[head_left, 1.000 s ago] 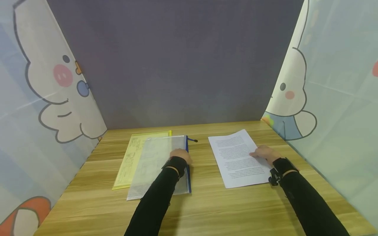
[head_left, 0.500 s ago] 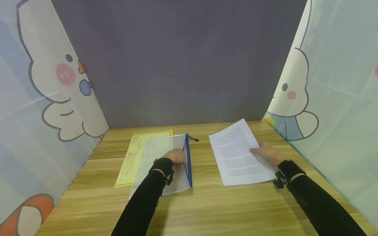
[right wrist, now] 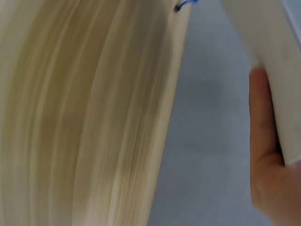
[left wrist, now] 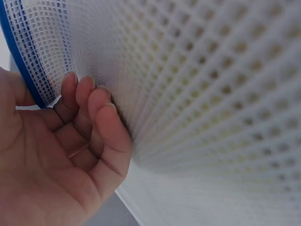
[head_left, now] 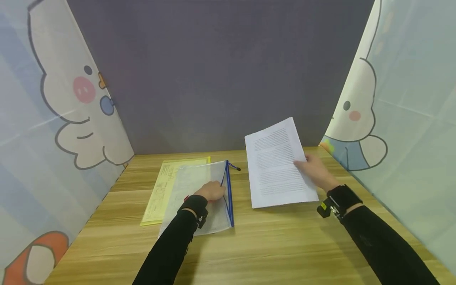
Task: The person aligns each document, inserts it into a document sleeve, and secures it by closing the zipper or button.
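Note:
My left hand [head_left: 212,191] grips the open edge of a clear mesh zip pouch [head_left: 185,206], whose blue zipper [head_left: 229,194] runs down its right side. In the left wrist view, the curled fingers [left wrist: 113,127] lie against the white mesh [left wrist: 188,94] beside the blue edging [left wrist: 21,56]. The upper layer bows away from the lower one there. My right hand [head_left: 315,172] holds a stack of printed paper [head_left: 274,166] by its right edge, thumb on the printed face. The stack is tilted up off the table; the fingers behind it are hidden in the head view.
A yellow folder [head_left: 160,190] with a printed sheet lies partly under the pouch on the left. The zipper's blue pull cord [head_left: 234,166] sticks out at the top. A grey panel [head_left: 221,79] stands behind the wooden table [head_left: 270,245], with cartoon-printed curtains [head_left: 409,99] at both sides.
My right hand has lifted the paper stack off the table, tilting it up and slightly left. My left hand has shifted left and pulled the pouch's upper layer away from the zipper edge.

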A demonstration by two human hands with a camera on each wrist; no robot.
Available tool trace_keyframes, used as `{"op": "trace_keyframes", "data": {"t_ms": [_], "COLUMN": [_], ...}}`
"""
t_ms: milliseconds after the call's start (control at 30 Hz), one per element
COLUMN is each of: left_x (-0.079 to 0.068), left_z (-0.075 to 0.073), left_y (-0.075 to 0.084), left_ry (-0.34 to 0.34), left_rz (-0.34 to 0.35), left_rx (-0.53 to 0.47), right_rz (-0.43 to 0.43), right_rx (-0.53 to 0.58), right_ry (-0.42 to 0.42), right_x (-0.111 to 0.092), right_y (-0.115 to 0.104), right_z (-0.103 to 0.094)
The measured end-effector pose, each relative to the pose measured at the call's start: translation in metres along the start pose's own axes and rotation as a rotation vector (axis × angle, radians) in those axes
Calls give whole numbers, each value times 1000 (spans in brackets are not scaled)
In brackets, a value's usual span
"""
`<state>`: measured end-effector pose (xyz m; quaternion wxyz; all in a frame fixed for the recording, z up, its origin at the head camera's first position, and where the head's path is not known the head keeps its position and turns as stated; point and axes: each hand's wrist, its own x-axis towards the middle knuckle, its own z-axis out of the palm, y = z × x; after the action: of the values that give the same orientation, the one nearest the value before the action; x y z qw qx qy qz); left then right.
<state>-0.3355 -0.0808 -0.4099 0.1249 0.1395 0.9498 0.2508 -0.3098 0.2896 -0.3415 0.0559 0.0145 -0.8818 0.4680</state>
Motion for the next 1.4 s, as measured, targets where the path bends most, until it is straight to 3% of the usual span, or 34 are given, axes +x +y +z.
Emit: {"op": "trace_keyframes", "data": {"t_ms": [233,467,567,767,1267,1400], "left_x": [3,2,5,8,7,5], "left_z": [0,0,1,3,3,3], "left_y": [0,-2,-3,-5,-3,-1], "left_ry": [-5,-14,-16,-7,9,8], "left_rz": [-23,-29,-26,-23,-21,-26], "left_rx": [-22,-36,-29,8,-21,-24], "right_rz": [128,222,248,274,247,245], "right_rx": [306,399,439,405,397,409], "right_ry": [171,213,194,137,-90,-119], "right_x": [17,28,29,22,-7,-12], "right_y": [-7,2,5,6,-2,1], "right_z": [43,81,90,101,105,104]}}
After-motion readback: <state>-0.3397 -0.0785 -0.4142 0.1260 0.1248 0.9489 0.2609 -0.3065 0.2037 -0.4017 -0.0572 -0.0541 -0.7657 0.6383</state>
